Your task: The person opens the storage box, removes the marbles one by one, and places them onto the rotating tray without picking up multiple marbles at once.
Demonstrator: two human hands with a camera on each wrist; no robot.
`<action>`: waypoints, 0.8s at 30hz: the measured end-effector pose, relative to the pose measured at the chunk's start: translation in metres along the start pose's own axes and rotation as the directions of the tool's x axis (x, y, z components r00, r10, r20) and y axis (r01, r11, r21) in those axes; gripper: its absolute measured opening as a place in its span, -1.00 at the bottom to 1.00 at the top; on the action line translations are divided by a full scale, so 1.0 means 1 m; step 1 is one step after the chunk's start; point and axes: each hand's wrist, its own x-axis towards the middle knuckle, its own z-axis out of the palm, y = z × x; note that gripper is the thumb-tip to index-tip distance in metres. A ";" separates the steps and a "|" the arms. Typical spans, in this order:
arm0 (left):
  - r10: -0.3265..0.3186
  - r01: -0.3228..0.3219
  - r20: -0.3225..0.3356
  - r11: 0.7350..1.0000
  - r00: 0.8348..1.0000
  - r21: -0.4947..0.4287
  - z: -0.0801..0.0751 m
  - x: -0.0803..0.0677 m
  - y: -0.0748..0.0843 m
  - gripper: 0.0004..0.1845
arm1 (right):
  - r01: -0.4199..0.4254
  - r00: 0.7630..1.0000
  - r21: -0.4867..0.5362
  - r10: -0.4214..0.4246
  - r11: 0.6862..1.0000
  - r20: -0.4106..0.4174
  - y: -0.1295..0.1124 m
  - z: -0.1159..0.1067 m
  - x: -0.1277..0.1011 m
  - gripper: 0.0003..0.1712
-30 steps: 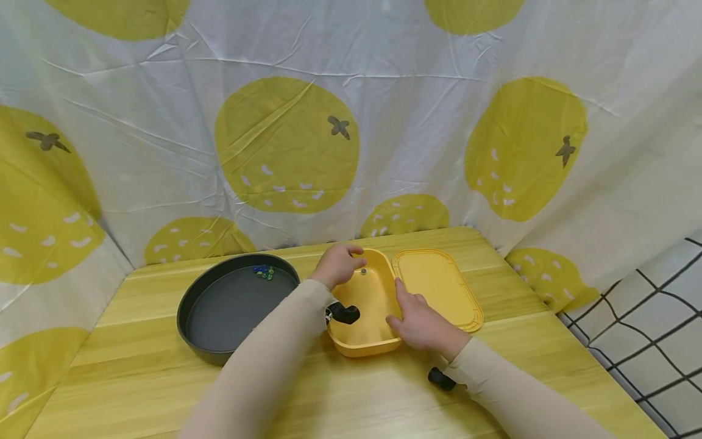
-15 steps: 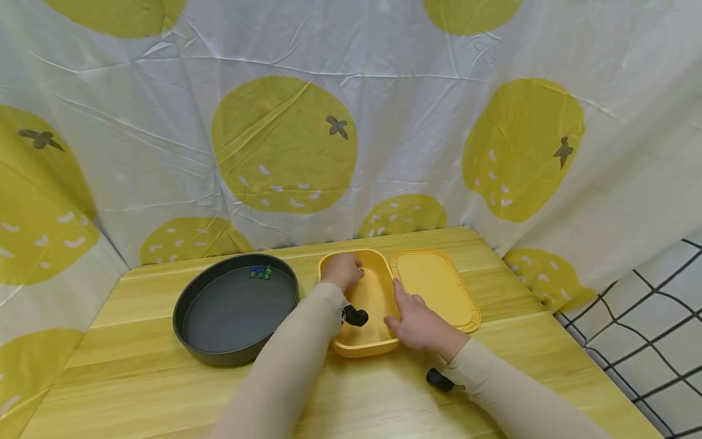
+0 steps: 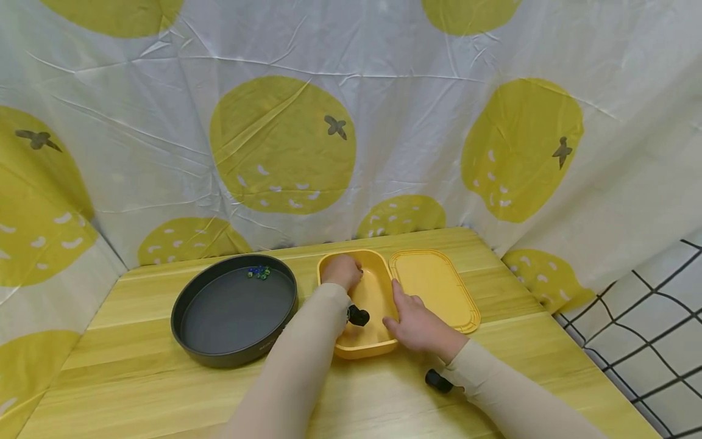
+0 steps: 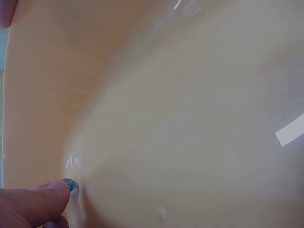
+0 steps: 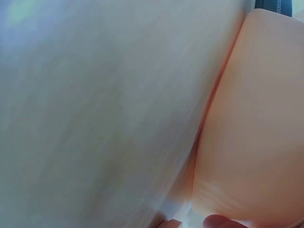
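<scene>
My left hand (image 3: 341, 272) reaches down into the yellow plastic box (image 3: 356, 352). In the left wrist view its thumb and fingers pinch a small glass marble (image 4: 71, 186) with blue in it, low against the box's inner wall. The head view hides that marble behind the hand. My right hand (image 3: 419, 323) holds the box's right wall, the index finger along the rim and the thumb on the inner side. To the left stands a round dark grey pan (image 3: 236, 311) with several blue and green marbles (image 3: 259, 272) grouped near its far side.
A flat yellow lid (image 3: 436, 286) lies on the wooden table (image 3: 131, 378) just right of the box. Behind the table hangs a white curtain (image 3: 395, 152) with yellow fruit prints. Black grid lines cross a pale surface (image 3: 658, 341) beyond the right edge.
My left hand has gone down deeper into the box and closed on a marble that earlier lay in view on its floor. The right hand keeps its place at the wall.
</scene>
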 end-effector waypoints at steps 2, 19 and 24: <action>0.001 -0.001 0.010 1.000 1.000 -0.001 0.001 0.001 0.000 -0.70 | 0.002 1.000 -0.002 -0.002 1.000 0.000 0.000 0.000 0.000 0.05; 0.055 -0.059 0.054 0.996 0.997 0.071 0.008 0.004 0.002 -0.79 | 0.014 1.000 -0.009 -0.014 1.000 0.001 0.002 0.000 0.001 0.04; 0.073 -0.077 0.052 0.994 0.996 0.083 0.007 -0.001 0.004 -0.80 | 0.016 1.000 -0.018 -0.016 1.000 -0.003 0.002 0.000 0.001 0.04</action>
